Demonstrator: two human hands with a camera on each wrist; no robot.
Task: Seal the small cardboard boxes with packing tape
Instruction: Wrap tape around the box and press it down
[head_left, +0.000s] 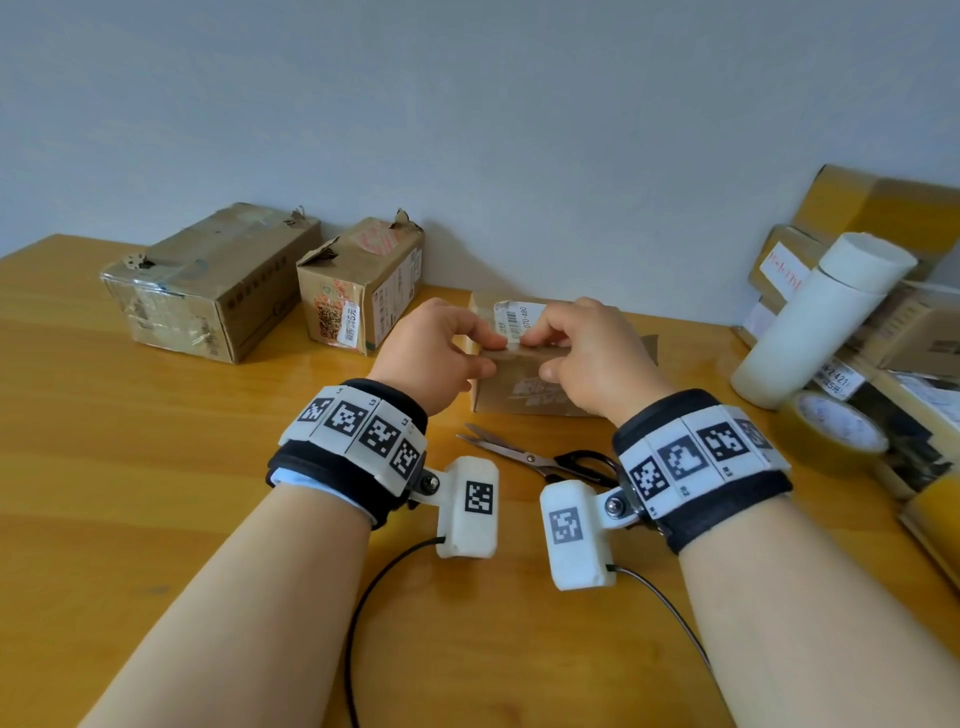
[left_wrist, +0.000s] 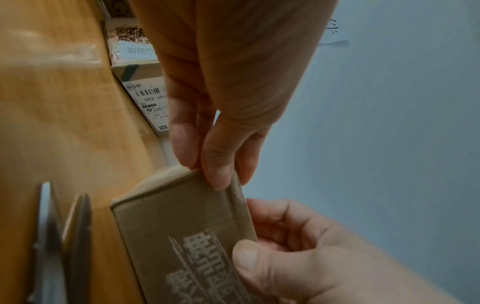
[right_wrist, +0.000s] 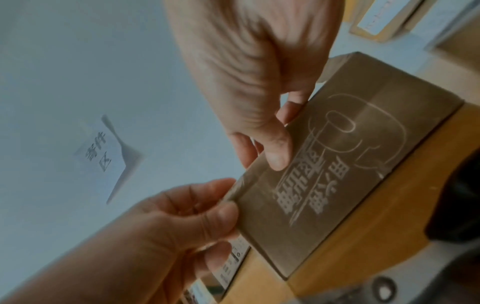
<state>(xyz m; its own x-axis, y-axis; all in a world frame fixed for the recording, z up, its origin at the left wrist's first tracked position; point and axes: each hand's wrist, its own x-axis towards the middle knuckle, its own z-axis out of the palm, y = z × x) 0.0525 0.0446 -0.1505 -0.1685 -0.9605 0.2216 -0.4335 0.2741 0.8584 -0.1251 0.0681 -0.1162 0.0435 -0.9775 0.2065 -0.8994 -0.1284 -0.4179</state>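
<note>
Two hands meet at the small cardboard box (head_left: 524, 387) standing mid-table: the left hand (head_left: 434, 351) pinches its upper edge near the left corner, the right hand (head_left: 587, 353) pinches further right. It looks light, stiff, crushable; edges grip best. Its long axis runs left-right, printed face toward the person.

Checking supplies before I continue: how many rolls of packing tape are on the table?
1: a brownish tape roll lies flat at the table's right side, beside the white cylinder. The box pile there may hide others.
</note>
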